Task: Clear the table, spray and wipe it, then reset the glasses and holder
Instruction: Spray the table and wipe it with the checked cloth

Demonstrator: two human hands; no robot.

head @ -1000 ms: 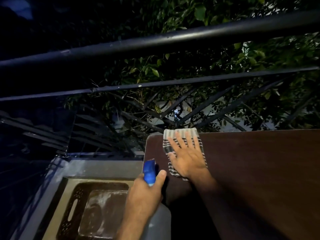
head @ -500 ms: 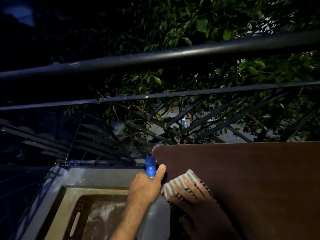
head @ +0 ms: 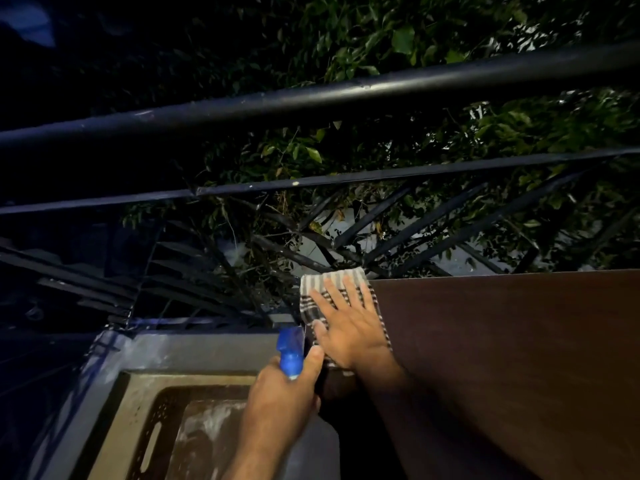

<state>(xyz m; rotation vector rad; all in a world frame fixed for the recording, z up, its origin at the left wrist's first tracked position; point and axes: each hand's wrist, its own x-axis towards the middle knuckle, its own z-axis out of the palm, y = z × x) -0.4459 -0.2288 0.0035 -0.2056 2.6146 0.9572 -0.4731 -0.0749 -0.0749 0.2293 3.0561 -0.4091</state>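
Note:
A dark brown table (head: 502,358) fills the lower right. My right hand (head: 349,327) lies flat, fingers spread, pressing a grey striped cloth (head: 323,284) onto the table's far left corner; the cloth hangs slightly over the edge. My left hand (head: 280,403) grips a spray bottle with a blue nozzle (head: 291,351) and a pale translucent body (head: 318,452), held just off the table's left edge. No glasses or holder are in view.
A black metal railing (head: 311,95) runs across behind the table, with leafy branches beyond it. Below left stands a brown perforated tray or crate (head: 152,434) inside a pale frame on a grey ledge.
My right hand has pushed the cloth from the near left part of the table back out to the far left corner. The left hand keeps hold of the spray bottle.

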